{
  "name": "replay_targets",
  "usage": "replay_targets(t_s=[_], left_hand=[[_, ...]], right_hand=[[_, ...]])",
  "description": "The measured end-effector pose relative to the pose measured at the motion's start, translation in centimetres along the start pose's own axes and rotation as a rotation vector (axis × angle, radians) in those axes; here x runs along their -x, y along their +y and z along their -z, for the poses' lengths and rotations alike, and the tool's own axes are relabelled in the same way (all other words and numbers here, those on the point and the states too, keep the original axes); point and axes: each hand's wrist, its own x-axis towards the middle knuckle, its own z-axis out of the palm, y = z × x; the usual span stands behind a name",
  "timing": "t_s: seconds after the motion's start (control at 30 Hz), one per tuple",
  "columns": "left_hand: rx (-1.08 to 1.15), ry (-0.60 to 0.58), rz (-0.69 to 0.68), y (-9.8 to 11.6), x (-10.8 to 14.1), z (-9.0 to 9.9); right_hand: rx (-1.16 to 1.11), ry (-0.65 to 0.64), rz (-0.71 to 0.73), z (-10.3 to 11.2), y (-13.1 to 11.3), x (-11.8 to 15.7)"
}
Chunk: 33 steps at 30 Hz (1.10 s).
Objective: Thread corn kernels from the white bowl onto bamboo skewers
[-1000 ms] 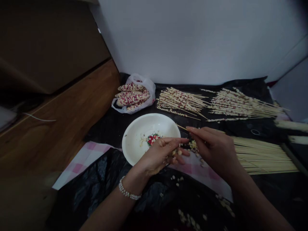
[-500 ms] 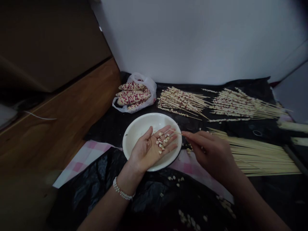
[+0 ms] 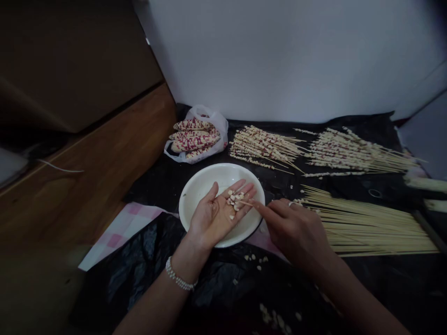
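My left hand (image 3: 218,211) lies palm up over the white bowl (image 3: 190,186), fingers stretched out. A small heap of pale and reddish corn kernels (image 3: 234,199) rests on its palm and fingers. From the right, my right hand (image 3: 293,225) pinches a thin bamboo skewer (image 3: 247,203), its tip among the kernels. The rest of this skewer is mostly hidden by the hand, and a short string of kernels (image 3: 298,202) shows just behind the fingers. I cannot tell whether the tip has pierced a kernel.
Speckled corn cobs (image 3: 195,139) sit in a white plastic bag (image 3: 221,128) behind the bowl. Kernel-threaded skewers lie in a middle bundle (image 3: 260,144) and a right bundle (image 3: 342,149). Bare skewers (image 3: 377,223) are at right. Loose kernels (image 3: 274,318) dot the black plastic sheet (image 3: 139,260).
My right hand has moved left and slightly down, bringing the skewer tip from near my left fingertips to the kernels. The kernels on my left hand are bunched closer together.
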Motion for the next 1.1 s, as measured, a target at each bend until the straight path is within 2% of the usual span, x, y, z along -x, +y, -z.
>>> replay_targets(t_s=[0.17, 0.4, 0.77, 0.83, 0.97, 1.1], left_hand=[[0.007, 0.005, 0.015, -0.07, -0.04, -0.01], [-0.105, 0.179, -0.051, -0.64, -0.02, -0.45], [-0.189, 0.362, -0.15, -0.86, -0.16, -0.01], [-0.155, 0.356, -0.127, -0.7, -0.2, -0.1], [-0.111, 0.27, -0.089, -0.47, -0.04, -0.26], [-0.184, 0.209, -0.113, -0.71, 0.29, -0.43]], right_hand=[[-0.005, 0.088, -0.141, -0.22, 0.71, 0.03], [-0.116, 0.062, -0.132, -0.16, 0.6, 0.07], [-0.153, 0.061, -0.106, -0.41, 0.67, 0.23], [-0.152, 0.057, -0.11, -0.45, 0.71, 0.25], [-0.143, 0.047, -0.116, -0.3, 0.68, 0.18], [-0.144, 0.04, -0.12, -0.19, 0.62, 0.12]])
